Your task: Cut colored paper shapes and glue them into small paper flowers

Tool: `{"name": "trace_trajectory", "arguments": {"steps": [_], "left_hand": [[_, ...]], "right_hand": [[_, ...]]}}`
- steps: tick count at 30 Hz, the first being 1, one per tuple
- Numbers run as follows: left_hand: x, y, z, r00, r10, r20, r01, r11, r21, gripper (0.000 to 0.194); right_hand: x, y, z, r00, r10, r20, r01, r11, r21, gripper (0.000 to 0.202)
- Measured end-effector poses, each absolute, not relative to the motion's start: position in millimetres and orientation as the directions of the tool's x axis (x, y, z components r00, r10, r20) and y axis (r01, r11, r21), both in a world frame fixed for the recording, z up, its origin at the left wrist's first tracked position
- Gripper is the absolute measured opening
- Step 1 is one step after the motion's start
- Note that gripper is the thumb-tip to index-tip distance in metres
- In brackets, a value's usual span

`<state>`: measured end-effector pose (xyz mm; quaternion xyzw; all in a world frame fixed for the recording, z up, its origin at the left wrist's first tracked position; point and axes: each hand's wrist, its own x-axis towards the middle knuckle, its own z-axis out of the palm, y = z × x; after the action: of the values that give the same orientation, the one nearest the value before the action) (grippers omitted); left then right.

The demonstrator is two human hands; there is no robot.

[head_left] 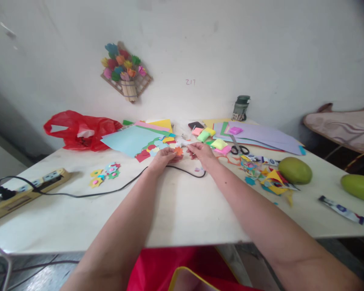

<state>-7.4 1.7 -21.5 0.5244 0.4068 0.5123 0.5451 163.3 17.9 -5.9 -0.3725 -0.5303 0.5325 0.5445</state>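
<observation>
Near the middle of the white table (109, 218), my left hand (166, 156) has its fingers closed on a small orange paper flower (178, 151). My right hand (197, 151) is just to the right, apart from the flower, with its thumb and fingertips pinched together. Whatever may be between those fingertips is too small to make out. Behind the hands lies a crumpled white piece (182, 141). Colourful paper cut-outs (148, 150) lie beside my left hand, and soft clay packets (204, 135) are beyond my right hand.
A black cable (109, 192) runs from the power strip (27, 192) to beneath my hands. Finished paper flowers (112, 170) lie left. Scissors (239, 150), paper scraps (271, 180), a green mango (295, 170) and a glue tube (342, 210) are right. A red bag (87, 131) sits back left.
</observation>
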Motion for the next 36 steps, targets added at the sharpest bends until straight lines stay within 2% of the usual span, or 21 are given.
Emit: {"name": "trace_trajectory", "arguments": {"steps": [14,21,26,36], "left_hand": [[-4.1,-3.5,-15.2,0.165,0.986,0.032,-0.071,-0.021,0.997,0.035],[-5.3,-3.7,-15.1,0.187,0.982,0.037,-0.065,-0.025,0.998,0.034],[-7.0,-1.8,-16.8,0.211,0.977,0.037,-0.061,-0.024,0.998,0.033],[-7.4,-2.8,-16.2,0.230,0.972,0.044,-0.055,-0.032,0.998,0.033]], "right_hand": [[159.6,16.1,-7.6,-0.118,0.966,0.229,-0.066,0.223,-0.973,0.018],[157.6,18.5,-13.5,-0.042,0.941,0.337,0.067,0.339,-0.938,0.017],[155.0,20.2,-19.0,-0.073,0.893,0.443,0.020,0.446,-0.895,0.012],[154.4,19.2,-21.6,-0.098,0.893,0.439,0.016,0.442,-0.897,0.009]]}}
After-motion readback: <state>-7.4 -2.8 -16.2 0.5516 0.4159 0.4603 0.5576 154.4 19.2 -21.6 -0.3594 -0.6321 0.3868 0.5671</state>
